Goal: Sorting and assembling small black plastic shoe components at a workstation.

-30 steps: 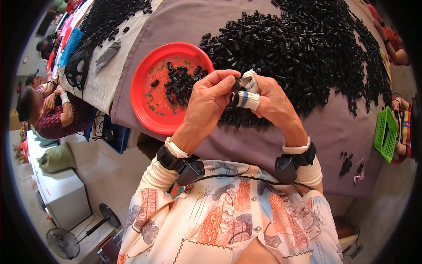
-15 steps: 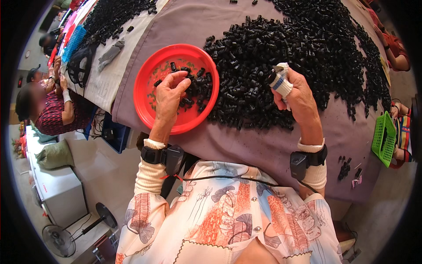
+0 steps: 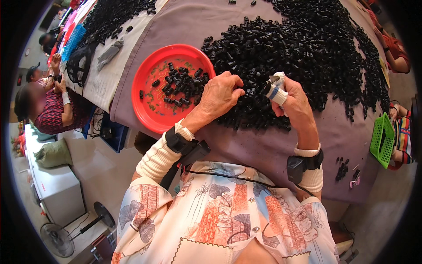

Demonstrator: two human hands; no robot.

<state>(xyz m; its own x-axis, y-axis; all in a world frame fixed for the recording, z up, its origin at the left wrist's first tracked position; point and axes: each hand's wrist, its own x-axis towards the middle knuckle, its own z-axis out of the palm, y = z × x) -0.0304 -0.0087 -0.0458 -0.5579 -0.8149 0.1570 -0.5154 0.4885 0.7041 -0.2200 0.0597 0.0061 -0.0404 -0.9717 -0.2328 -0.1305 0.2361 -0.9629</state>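
My left hand is over the near left edge of a large heap of small black cylindrical plastic parts. Its thumb and forefinger point right, with a gap between them and nothing visible in it. Farther right, my right hand is closed in front of the heap. White cloth with a blue stripe wraps its finger end, and a small grey metal blade sticks out there. Something dark shows beside the wrap. Left of my left hand, a round red basin holds several black parts and green scraps.
A mauve cloth covers the table. A green basket stands at the right edge beside another person's arm. Some black parts lie apart nearby. People sit at the left, by a second heap. A fan stands lower left.
My left hand has moved right, out of the red basin to the heap's edge. Black parts in the basin now show uncovered. My right hand has shifted slightly and stays closed.
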